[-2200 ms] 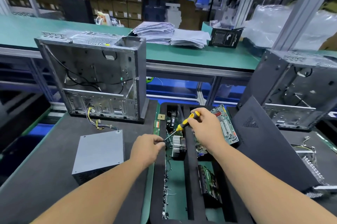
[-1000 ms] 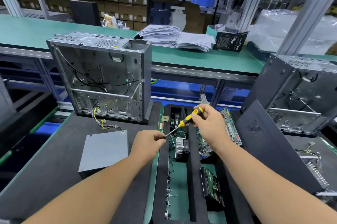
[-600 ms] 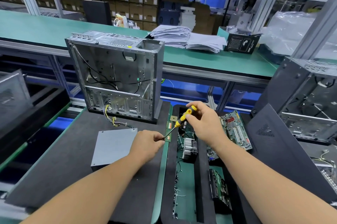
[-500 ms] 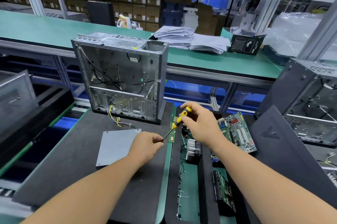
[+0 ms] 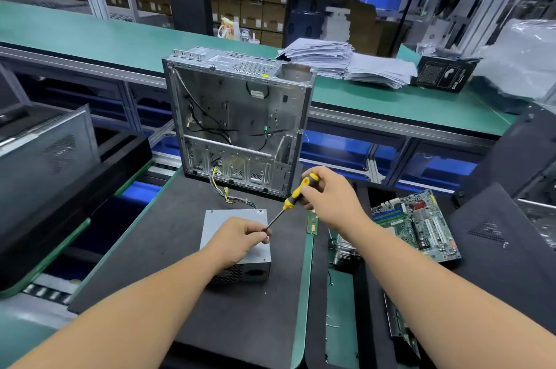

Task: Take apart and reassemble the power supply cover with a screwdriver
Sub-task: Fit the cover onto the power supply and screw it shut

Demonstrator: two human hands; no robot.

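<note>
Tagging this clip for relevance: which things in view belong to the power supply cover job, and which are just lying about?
Job:
- power supply
- screwdriver, handle in right hand, tip pinched by left hand

Lying about:
- open computer case
- circuit board
- paper stack
- black side panel

hands [image 5: 332,201] holding screwdriver [image 5: 296,194], power supply [image 5: 234,244]

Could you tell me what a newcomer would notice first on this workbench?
Probably the two hands at centre: the right hand grips a yellow-handled screwdriver, the left hand pinches its tip above the grey power supply. Behind stands an open computer case; a motherboard lies right.
</note>
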